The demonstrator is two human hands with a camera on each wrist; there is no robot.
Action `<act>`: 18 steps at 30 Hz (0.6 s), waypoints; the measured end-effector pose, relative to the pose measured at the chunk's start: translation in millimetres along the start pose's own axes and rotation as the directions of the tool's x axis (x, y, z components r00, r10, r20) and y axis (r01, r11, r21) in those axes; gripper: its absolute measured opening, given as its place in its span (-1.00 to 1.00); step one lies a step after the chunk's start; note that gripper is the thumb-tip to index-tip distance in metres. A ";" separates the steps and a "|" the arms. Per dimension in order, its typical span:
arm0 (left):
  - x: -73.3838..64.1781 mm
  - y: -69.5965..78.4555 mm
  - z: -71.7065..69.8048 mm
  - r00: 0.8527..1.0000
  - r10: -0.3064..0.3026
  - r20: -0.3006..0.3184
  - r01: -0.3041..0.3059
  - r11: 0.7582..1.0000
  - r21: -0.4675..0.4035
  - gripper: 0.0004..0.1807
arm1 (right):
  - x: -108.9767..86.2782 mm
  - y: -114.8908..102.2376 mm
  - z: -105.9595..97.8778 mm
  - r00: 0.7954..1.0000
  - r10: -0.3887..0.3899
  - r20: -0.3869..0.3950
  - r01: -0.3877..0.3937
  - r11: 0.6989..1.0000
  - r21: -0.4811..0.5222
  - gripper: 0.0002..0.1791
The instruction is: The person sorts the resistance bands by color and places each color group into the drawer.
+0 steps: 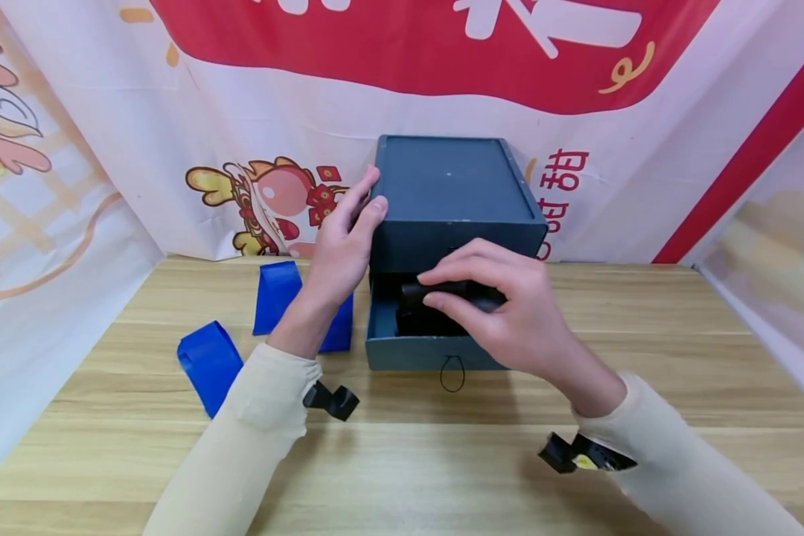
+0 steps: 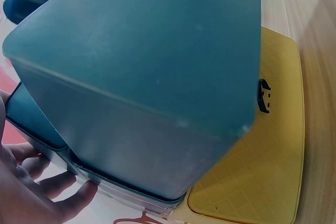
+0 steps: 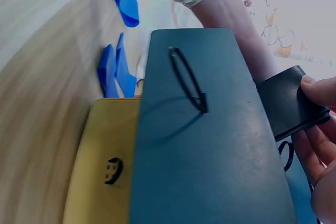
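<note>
A dark blue-grey drawer box (image 1: 452,179) stands at the back of the table, its upper drawer (image 1: 402,353) pulled out toward me. Over that drawer my right hand (image 1: 509,301) pinches a black wallet (image 3: 287,103) between thumb and fingers; its lower part dips inside the drawer in the head view. My left hand (image 1: 343,242) lies against the box's left side, thumb near the top edge and fingers extended along the wall. A black loop pull (image 3: 201,102) hangs from the drawer front. The drawer floor is mostly hidden by the wallet and hand.
Blue folded pieces (image 1: 211,365) lie on the wooden table (image 1: 442,476) left of the box, partly behind my left forearm. Below the pulled-out drawer, the wrist views show a yellow front panel (image 2: 278,145) with a black pull. A printed cloth (image 1: 348,112) hangs right behind the box.
</note>
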State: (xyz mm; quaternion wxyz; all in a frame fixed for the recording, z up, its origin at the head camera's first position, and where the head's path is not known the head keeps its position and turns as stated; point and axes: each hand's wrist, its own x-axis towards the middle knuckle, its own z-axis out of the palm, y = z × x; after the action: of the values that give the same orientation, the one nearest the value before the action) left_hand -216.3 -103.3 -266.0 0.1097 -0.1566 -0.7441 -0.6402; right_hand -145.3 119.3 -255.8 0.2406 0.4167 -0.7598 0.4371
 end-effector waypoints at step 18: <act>0.1 0.9 0.0 1.000 -0.012 0.001 0.012 1.000 0.004 -0.38 | -19.9 9.4 4.3 0.994 0.065 0.093 -0.036 0.958 -0.286 -0.73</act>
State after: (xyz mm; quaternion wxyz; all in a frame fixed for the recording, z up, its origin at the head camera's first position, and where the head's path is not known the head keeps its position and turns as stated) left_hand -216.1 -103.1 -265.1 0.1058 -0.1523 -0.7462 -0.6394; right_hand -142.6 126.5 -276.8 0.2478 0.3801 -0.8363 0.3078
